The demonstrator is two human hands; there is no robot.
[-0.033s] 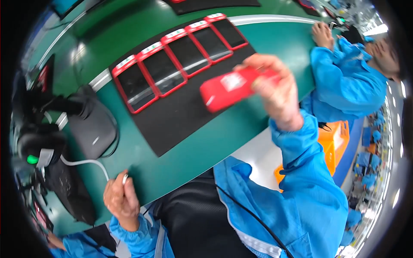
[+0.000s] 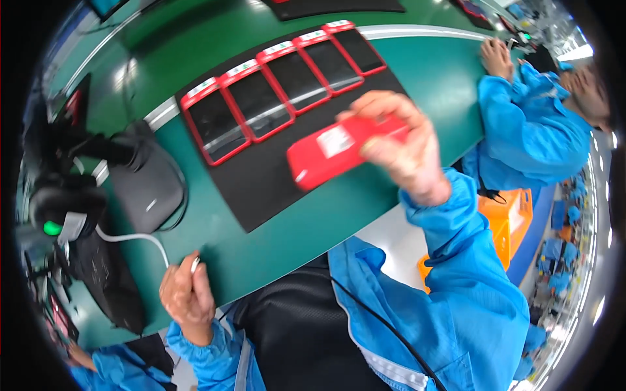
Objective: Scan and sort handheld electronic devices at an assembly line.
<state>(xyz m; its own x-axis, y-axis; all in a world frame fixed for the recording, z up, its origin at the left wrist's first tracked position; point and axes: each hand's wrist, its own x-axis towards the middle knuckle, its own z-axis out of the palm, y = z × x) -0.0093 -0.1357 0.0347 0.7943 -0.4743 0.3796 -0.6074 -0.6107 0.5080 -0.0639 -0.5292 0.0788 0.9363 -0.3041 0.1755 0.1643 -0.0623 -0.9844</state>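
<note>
While our right hand (image 2: 417,150) grips the red phone (image 2: 342,158) by one end, raised near the edge of the black mat (image 2: 261,189), our left hand (image 2: 186,296) is closed around the tip of the white cable (image 2: 147,237), above the green surface (image 2: 326,218). To handle both well, we should keep our fingers off the white label (image 2: 334,141), hold clear of the row of phones (image 2: 259,107), and leave the cable slack.

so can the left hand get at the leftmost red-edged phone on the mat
Probably yes: the left hand grips a white cable, but nothing appears to block its way to the leftmost red-edged phone.
</note>
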